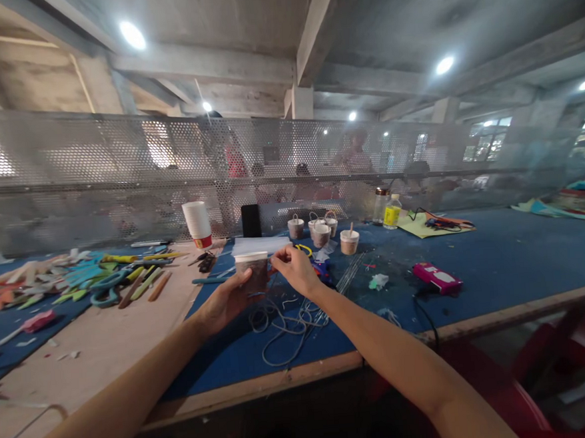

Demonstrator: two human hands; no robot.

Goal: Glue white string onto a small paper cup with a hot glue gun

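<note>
A small paper cup with a white rim and a brownish-grey covering is held above the table, with my left hand wrapped around its left side and thumb on the front. Close against the cup's right side, my right hand pinches with thumb and forefinger; whatever lies between those fingertips is too small to make out. Loops of grey cord lie on the blue mat below. Behind my right hand sit blue-and-yellow scissors, partly hidden. Thin clear sticks lie to their right.
Several small cups with handles stand beyond, near another cup. At left are stacked paper cups and a pile of coloured strips and tools. A pink glue-gun-like device and a yellow-labelled bottle are at right.
</note>
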